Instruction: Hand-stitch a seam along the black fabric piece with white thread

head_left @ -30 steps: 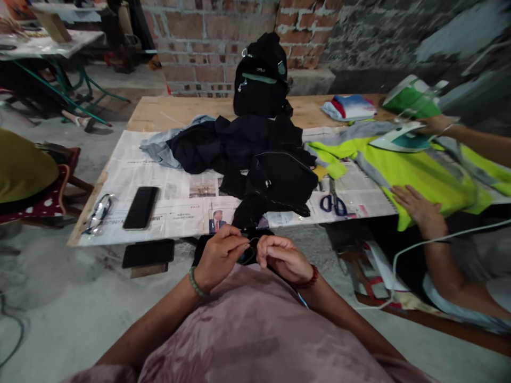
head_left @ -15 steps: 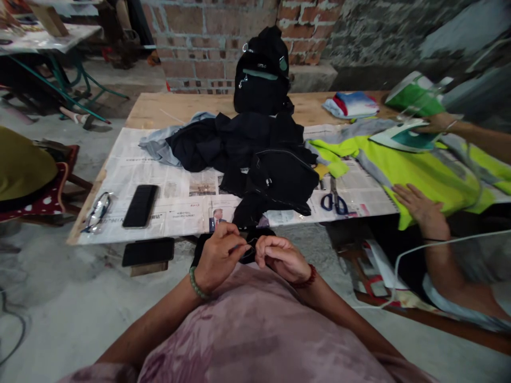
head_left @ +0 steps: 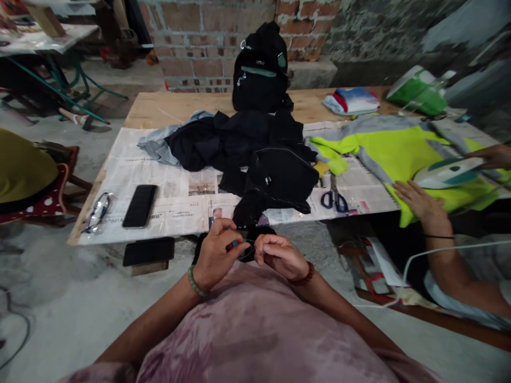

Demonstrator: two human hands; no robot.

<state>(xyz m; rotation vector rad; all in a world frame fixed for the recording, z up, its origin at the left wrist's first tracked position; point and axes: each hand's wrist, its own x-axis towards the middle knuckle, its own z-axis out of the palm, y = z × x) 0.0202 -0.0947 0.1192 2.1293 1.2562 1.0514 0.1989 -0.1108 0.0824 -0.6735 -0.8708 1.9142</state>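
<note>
Just off the table's front edge, my left hand (head_left: 219, 252) is closed in a pinch, with a bit of blue showing between its fingers. A thin pale thread (head_left: 251, 244) curves out from its fingertips toward my other hand. Close beside it, my right hand (head_left: 281, 258) has its fingers curled and thumb pressed in; what they hold, if anything, is too small to make out. Black fabric (head_left: 261, 232) lies behind and below my fingertips. Beyond it, a black cloth piece with pale stitching (head_left: 283, 178) rests on the newspaper-covered table (head_left: 179, 223).
Scissors (head_left: 334, 199), a phone (head_left: 139, 206) and glasses (head_left: 98, 213) lie along the front. A second phone (head_left: 148, 251) sits below the edge. Dark clothes (head_left: 223, 141) and a black backpack (head_left: 260, 77) stand behind. At right, a co-worker's hand holds an iron (head_left: 449, 173) on a yellow garment (head_left: 393, 149).
My hands stay almost in place, the left fingers shifting slightly so more blue shows between them. The co-worker's iron has moved right and nearer across the yellow garment.
</note>
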